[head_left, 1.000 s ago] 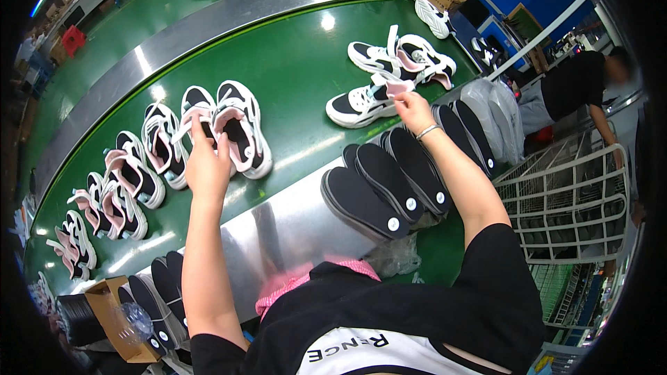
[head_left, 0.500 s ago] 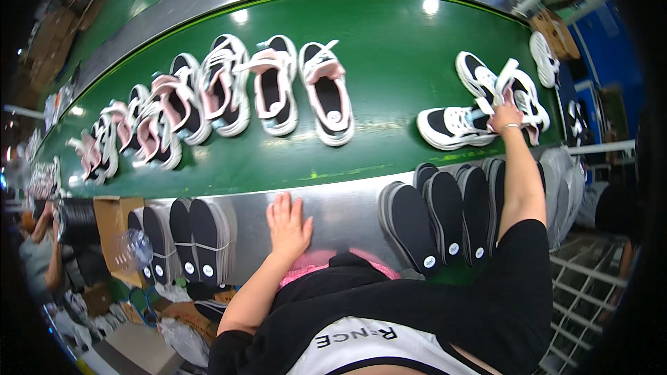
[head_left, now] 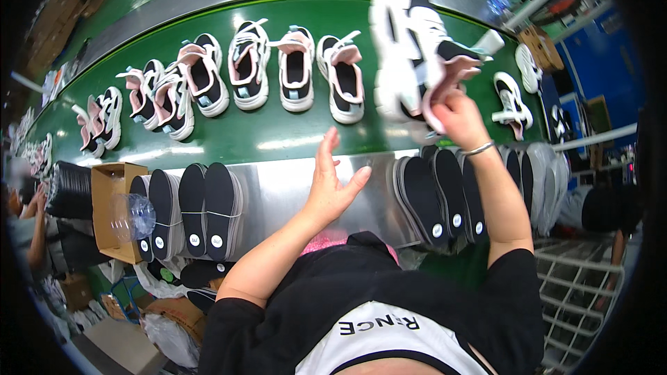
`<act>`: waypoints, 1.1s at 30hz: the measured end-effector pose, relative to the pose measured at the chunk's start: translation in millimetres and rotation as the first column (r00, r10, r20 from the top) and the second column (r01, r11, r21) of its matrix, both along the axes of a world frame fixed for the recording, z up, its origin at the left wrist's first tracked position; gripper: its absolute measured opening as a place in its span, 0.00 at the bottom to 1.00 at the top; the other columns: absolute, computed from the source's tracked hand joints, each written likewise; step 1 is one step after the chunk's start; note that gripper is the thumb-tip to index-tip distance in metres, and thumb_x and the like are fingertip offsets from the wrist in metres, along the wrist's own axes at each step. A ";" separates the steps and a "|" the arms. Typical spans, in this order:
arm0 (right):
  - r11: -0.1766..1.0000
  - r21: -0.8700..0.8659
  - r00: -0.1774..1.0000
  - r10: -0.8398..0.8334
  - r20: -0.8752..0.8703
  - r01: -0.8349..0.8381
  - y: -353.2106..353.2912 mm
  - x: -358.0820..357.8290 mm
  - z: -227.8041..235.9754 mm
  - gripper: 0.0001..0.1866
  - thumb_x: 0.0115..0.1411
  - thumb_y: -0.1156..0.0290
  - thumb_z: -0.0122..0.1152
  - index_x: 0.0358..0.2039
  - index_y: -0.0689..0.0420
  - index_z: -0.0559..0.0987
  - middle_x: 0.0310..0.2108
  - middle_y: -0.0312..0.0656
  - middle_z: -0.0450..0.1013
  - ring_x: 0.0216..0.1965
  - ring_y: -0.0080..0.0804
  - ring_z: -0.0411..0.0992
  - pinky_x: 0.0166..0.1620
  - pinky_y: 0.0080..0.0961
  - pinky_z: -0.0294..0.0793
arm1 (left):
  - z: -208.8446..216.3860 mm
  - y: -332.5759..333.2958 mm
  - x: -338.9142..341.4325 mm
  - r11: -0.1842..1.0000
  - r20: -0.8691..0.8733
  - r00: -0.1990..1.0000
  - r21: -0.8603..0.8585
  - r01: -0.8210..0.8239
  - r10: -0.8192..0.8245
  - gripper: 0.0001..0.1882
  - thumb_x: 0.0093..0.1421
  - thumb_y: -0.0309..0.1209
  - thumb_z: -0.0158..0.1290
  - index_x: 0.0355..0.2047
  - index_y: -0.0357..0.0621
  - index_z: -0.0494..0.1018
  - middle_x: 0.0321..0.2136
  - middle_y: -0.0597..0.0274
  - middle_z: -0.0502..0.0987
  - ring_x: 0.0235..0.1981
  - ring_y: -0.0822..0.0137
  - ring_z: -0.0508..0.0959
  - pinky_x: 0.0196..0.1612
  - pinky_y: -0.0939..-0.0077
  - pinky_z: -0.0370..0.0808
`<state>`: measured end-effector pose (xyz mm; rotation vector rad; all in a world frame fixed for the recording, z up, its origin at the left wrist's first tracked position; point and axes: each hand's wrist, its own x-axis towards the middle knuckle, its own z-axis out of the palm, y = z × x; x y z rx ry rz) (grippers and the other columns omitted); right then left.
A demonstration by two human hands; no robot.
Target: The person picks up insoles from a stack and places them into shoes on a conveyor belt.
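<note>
In my right hand (head_left: pixel 460 119) is a raised white and black sneaker (head_left: pixel 425 36) with pink lining. My fingers grip its opening at the heel end, and its chunky white sole faces left. Blur and overlap hide whether a second shoe is held with it. My left hand (head_left: pixel 333 184) hovers over the steel edge (head_left: pixel 299 167) with fingers apart and nothing in it. Nearest to it on the green belt (head_left: pixel 278 135) is a sneaker (head_left: pixel 345 87) with its tongue pulled open. Another sneaker (head_left: pixel 513 105) lies to the right of my right hand.
Several more open sneakers (head_left: pixel 249 66) stand in a row leftward along the belt. Stacks of black insoles (head_left: pixel 224 208) and further insoles (head_left: pixel 420 194) line the steel edge. A cardboard box (head_left: pixel 111 212) stands at left, a white wire rack (head_left: pixel 580 292) at right.
My right hand has lifted the sneaker off the belt and swung it left toward the middle. My left hand has risen from the steel edge and moved right. The shoe row has shifted slightly.
</note>
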<state>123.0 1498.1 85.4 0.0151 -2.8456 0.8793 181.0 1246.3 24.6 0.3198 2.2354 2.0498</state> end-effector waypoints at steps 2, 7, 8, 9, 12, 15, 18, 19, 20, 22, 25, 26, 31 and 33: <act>0.998 0.054 0.988 0.032 0.151 -0.040 -54.3 28.9 9.8 0.11 0.44 0.67 0.52 0.16 0.63 0.72 0.18 0.47 0.68 0.21 0.38 0.68 0.26 0.31 0.66 | 9.4 -5.7 8.7 1.000 -0.073 0.997 -0.015 -0.001 0.000 0.50 0.43 0.44 0.58 0.56 0.42 0.37 0.55 0.47 0.44 0.55 0.54 0.51 0.51 0.61 0.56; 0.929 0.334 0.970 0.086 0.227 -0.160 -144.2 105.6 -18.6 0.15 0.44 0.62 0.50 0.18 0.62 0.76 0.24 0.47 0.67 0.31 0.41 0.67 0.31 0.34 0.70 | -23.9 -29.3 49.1 0.994 0.150 0.984 0.042 -0.104 0.097 0.50 0.45 0.39 0.57 0.55 0.35 0.33 0.52 0.41 0.43 0.55 0.51 0.49 0.55 0.61 0.51; 0.926 0.341 0.967 0.078 0.244 -0.160 -150.5 115.5 -28.0 0.15 0.44 0.62 0.50 0.18 0.63 0.76 0.25 0.47 0.67 0.31 0.41 0.67 0.31 0.34 0.70 | -34.0 -39.3 53.5 0.999 0.191 0.981 0.002 -0.048 0.046 0.47 0.47 0.35 0.55 0.55 0.36 0.32 0.51 0.41 0.43 0.54 0.52 0.51 0.55 0.62 0.51; 0.923 0.348 0.963 0.070 0.262 -0.162 -154.9 124.5 -39.0 0.15 0.44 0.63 0.50 0.18 0.63 0.76 0.25 0.47 0.67 0.31 0.40 0.67 0.30 0.34 0.70 | -45.3 -45.7 60.1 0.999 0.277 0.960 -0.002 -0.046 0.044 0.45 0.48 0.34 0.53 0.54 0.32 0.32 0.51 0.39 0.46 0.53 0.51 0.53 0.55 0.64 0.53; 0.932 0.323 0.941 0.052 0.334 -0.166 -156.6 144.9 -64.0 0.14 0.44 0.63 0.49 0.19 0.62 0.77 0.24 0.48 0.68 0.30 0.41 0.67 0.31 0.35 0.69 | -75.3 -55.2 64.0 0.988 0.468 0.881 -0.092 0.127 -0.070 0.44 0.48 0.36 0.51 0.53 0.27 0.36 0.51 0.32 0.48 0.53 0.47 0.54 0.55 0.66 0.54; 0.959 0.220 0.940 0.098 0.328 -0.177 -139.9 152.8 -56.2 0.13 0.47 0.62 0.50 0.17 0.58 0.75 0.24 0.45 0.69 0.28 0.41 0.67 0.31 0.35 0.68 | -84.8 -55.6 63.8 0.952 0.352 0.934 -0.262 0.161 -0.061 0.44 0.47 0.40 0.51 0.53 0.26 0.39 0.51 0.32 0.47 0.54 0.44 0.51 0.56 0.64 0.51; 0.991 0.132 0.993 0.041 -0.110 -0.026 -93.5 150.7 -51.6 0.06 0.47 0.68 0.54 0.21 0.57 0.74 0.25 0.41 0.70 0.27 0.41 0.69 0.30 0.32 0.68 | -55.8 -56.4 53.7 0.942 0.086 0.996 -0.336 0.020 0.009 0.41 0.45 0.38 0.53 0.53 0.32 0.44 0.50 0.38 0.51 0.53 0.46 0.53 0.55 0.62 0.51; 0.994 0.071 0.992 -0.077 -0.101 0.085 -78.8 151.2 -51.0 0.05 0.46 0.69 0.55 0.22 0.58 0.74 0.25 0.43 0.70 0.29 0.41 0.69 0.32 0.31 0.68 | -51.2 -58.0 47.0 0.941 -0.006 1.000 -0.338 0.002 -0.004 0.40 0.45 0.37 0.53 0.53 0.33 0.46 0.50 0.40 0.53 0.52 0.47 0.53 0.54 0.62 0.52; 0.980 0.112 0.986 -0.166 0.001 0.165 -59.2 153.8 -55.8 0.08 0.46 0.68 0.56 0.24 0.58 0.73 0.27 0.44 0.70 0.32 0.42 0.68 0.35 0.31 0.67 | -49.7 -55.1 42.0 0.949 -0.166 0.986 -0.305 -0.080 0.030 0.29 0.48 0.34 0.51 0.49 0.35 0.56 0.45 0.43 0.61 0.49 0.49 0.59 0.51 0.63 0.56; 0.905 0.356 0.951 -0.288 0.115 0.231 -27.8 165.1 -77.7 0.17 0.41 0.62 0.62 0.29 0.57 0.71 0.30 0.44 0.69 0.35 0.42 0.66 0.38 0.35 0.66 | -45.5 -51.3 27.0 0.945 -0.152 0.983 -0.324 0.045 -0.099 0.23 0.50 0.33 0.49 0.45 0.35 0.61 0.40 0.45 0.66 0.45 0.50 0.64 0.49 0.65 0.59; 0.877 0.419 0.890 -0.369 0.269 0.237 -20.9 164.9 -91.0 0.23 0.37 0.56 0.65 0.30 0.56 0.69 0.31 0.42 0.69 0.36 0.41 0.67 0.38 0.39 0.64 | -49.7 -45.9 7.8 0.958 -0.005 1.000 -0.288 -0.011 0.010 0.15 0.53 0.34 0.46 0.37 0.35 0.68 0.27 0.49 0.73 0.30 0.54 0.73 0.35 0.70 0.68; 0.873 0.428 0.876 -0.379 0.297 0.232 -19.5 164.4 -88.9 0.23 0.37 0.56 0.64 0.30 0.56 0.69 0.31 0.42 0.69 0.35 0.41 0.68 0.38 0.38 0.64 | -51.1 -44.1 2.4 0.975 0.050 0.999 -0.222 0.008 0.003 0.13 0.54 0.33 0.46 0.34 0.36 0.69 0.21 0.57 0.72 0.24 0.65 0.70 0.29 0.76 0.66; 0.873 0.385 0.933 -0.353 0.075 0.299 -20.7 162.7 -81.4 0.17 0.41 0.60 0.61 0.26 0.58 0.71 0.28 0.43 0.70 0.32 0.41 0.69 0.33 0.33 0.67 | -54.9 -39.5 -7.3 0.989 0.222 0.975 -0.143 0.045 -0.013 0.10 0.55 0.32 0.46 0.28 0.37 0.70 0.16 0.69 0.69 0.17 0.80 0.65 0.20 0.85 0.62; 0.914 0.119 0.921 -0.377 -0.099 0.387 -19.3 163.2 -60.7 0.10 0.44 0.67 0.58 0.22 0.60 0.71 0.25 0.45 0.69 0.27 0.40 0.68 0.31 0.28 0.67 | -53.7 -37.2 -6.7 0.988 0.260 0.966 -0.149 0.049 -0.009 0.09 0.55 0.32 0.46 0.27 0.38 0.70 0.16 0.69 0.68 0.16 0.80 0.65 0.20 0.84 0.62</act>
